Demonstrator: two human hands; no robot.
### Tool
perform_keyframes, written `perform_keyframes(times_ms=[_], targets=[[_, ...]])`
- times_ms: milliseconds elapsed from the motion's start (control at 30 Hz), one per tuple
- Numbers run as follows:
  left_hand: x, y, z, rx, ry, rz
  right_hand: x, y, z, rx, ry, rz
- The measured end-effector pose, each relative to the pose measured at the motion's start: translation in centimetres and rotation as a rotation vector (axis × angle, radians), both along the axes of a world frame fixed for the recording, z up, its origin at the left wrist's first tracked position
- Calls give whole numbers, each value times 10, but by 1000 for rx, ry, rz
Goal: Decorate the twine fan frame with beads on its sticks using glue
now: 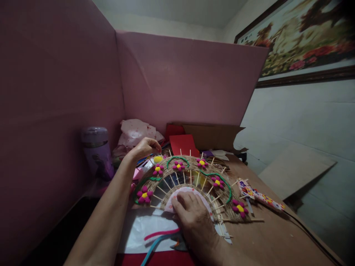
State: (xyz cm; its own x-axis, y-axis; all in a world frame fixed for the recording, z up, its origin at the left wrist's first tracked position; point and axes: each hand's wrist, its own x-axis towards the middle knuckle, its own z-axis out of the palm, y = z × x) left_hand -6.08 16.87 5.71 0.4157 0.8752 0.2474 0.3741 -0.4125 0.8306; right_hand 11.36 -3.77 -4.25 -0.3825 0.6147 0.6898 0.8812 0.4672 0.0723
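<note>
A half-round fan of woven twine and thin sticks (219,192) lies in front of me. Purple flowers with yellow centres (144,194) and green wavy stems (229,184) decorate its band. My right hand (194,216) rests over the pale pink half-circle (203,195) at the fan's base, fingers laid down on it. Beyond the fan's upper left edge, my left hand (149,145) reaches over the pile with fingertips pinched together; whatever they hold is too small to make out. Just below those fingertips is a small yellow piece (158,159).
A pink strip (161,234) and a blue strip (155,245) lie near my right wrist on white sheeting (138,229). A floral-patterned glue gun (263,198) with a cord sits at right. A purple tumbler (97,153) stands left; red card (183,144) is behind.
</note>
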Motion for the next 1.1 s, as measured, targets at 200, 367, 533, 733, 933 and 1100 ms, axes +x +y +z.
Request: perform_keyframes(times_ms=[200,367,533,733,933,1100], targets=[[-4,1,3,-5,45,156,2,0,-2,-27,-21,-5],[-4,0,4,5,155,150,2,1,-3,13,-16,-11],[0,-5,8,8,179,116,1,0,-1,5,-8,-7],[-1,-5,9,62,212,110,1,0,-1,26,-8,-8],[-1,-4,9,94,251,123,1,0,-1,-8,-16,-12],[-2,-1,8,112,268,144,0,-1,2,22,-14,-11]])
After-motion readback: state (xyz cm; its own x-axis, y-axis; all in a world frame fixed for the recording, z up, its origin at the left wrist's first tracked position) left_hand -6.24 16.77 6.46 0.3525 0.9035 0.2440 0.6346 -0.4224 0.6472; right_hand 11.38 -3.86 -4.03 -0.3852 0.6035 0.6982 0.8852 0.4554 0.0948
